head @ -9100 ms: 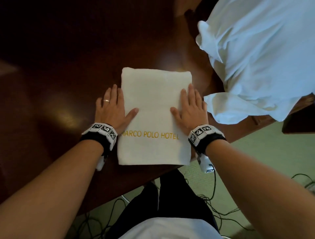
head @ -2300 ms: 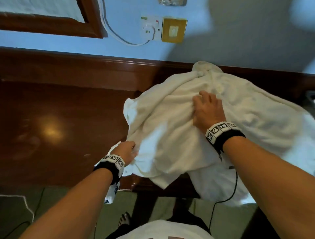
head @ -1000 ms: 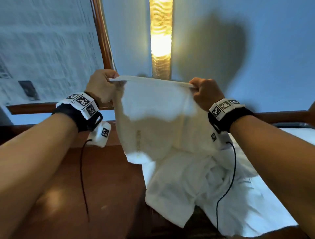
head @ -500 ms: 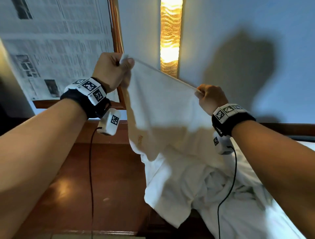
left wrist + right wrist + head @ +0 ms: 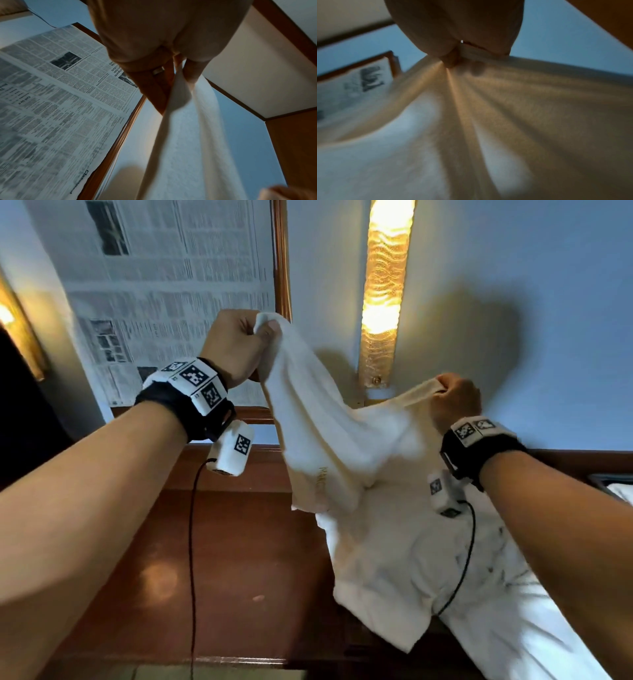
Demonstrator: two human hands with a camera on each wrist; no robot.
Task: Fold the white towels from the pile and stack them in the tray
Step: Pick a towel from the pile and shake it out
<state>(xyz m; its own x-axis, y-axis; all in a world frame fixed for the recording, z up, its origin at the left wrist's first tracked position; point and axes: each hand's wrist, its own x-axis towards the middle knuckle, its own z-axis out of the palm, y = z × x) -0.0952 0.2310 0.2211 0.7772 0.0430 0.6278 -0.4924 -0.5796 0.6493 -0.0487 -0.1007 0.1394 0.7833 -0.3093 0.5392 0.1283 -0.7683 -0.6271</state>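
Two hands raised, one towel (image 5: 329, 422) strung between them. Left hand (image 5: 236, 347) higher, fist closed, pinching a corner of the towel between thumb and curled fingers; left wrist view shows the cloth (image 5: 185, 135) running down out of the pinch, a ring (image 5: 158, 70) on one finger. Right hand (image 5: 454, 398) lower, also a closed fist, gripping the opposite corner; right wrist view is blurred, but folds of cloth (image 5: 488, 121) fan out from the clamped fingers (image 5: 452, 60).

Towel sags in a loose drape between the fists, its free end hanging below and between the wrists. Gold lettering runs along the hanging part; only the first letters can be read, probably "MARC".

Below the right hand and forearm: pile (image 5: 428, 570) of rumpled white towels, spilling over the near edge of the dark wooden table (image 5: 222, 577). Whether the held towel's lower end touches the pile cannot be told; white on white there. Bare tabletop lies under the left forearm, with a cable (image 5: 191, 542) from the left wrist camera hanging in front of it.

Containers: at the far right, just beyond the right forearm, a dark rim (image 5: 606, 479) with something white inside; too little shows to call it the tray.

Beyond the left hand: wood-framed panel covered in newspaper (image 5: 164, 285). Beyond and between the fists: lit vertical wall lamp (image 5: 383, 285) on a blue wall (image 5: 548, 285).
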